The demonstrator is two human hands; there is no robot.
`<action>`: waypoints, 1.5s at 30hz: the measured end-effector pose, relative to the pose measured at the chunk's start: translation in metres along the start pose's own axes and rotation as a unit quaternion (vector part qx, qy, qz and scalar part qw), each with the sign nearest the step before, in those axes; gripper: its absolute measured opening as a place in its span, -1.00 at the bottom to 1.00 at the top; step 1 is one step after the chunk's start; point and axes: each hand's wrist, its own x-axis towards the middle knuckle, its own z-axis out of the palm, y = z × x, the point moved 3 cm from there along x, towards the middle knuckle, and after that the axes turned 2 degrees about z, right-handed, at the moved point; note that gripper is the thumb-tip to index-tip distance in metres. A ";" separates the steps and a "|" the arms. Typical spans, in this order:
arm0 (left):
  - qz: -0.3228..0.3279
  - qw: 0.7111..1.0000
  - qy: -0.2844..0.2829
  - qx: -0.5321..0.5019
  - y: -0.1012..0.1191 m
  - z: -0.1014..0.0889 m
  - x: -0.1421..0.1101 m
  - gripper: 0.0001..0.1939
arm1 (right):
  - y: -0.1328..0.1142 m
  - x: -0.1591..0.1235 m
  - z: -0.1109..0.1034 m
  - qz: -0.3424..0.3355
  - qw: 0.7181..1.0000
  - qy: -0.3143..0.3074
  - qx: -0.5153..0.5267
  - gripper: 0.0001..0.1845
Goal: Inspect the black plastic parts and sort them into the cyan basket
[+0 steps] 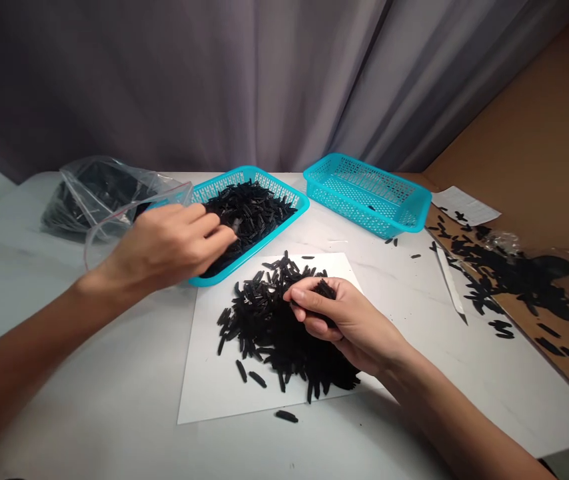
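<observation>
Your right hand [349,320] pinches a clump of black pieces [323,291] over the heap [264,340] on the white sheet [214,393]. Beyond the sheet, your left hand [169,247] dips into the teal basket [259,248], its grip unclear. A slack pinch could scatter pieces past the sheet's edge.

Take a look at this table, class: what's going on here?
A person is handling small black pieces with bare hands. The left hand reaches into a pile in a blue basket. The right hand pinches a clump over another pile on a white sheet. A second blue basket sits to the right, and a plastic bag lies back left.
</observation>
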 end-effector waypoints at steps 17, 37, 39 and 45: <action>0.058 0.969 0.125 -0.203 0.068 -0.011 0.004 -0.67 | 0.007 0.005 -0.007 -0.004 0.975 0.045 0.218 -0.74; -0.014 0.881 -0.099 -0.462 0.106 0.048 -0.020 -0.30 | -0.032 -0.002 -0.026 -0.235 0.918 0.075 -0.311 -0.82; -0.028 0.878 -0.088 -0.470 0.104 0.048 -0.020 -0.39 | -0.036 -0.004 -0.027 -0.252 0.882 0.087 -0.388 -0.81; -0.034 0.867 -0.053 -0.495 0.099 0.045 -0.018 -0.72 | -0.042 -0.005 -0.039 -0.253 0.809 0.135 -0.514 -0.78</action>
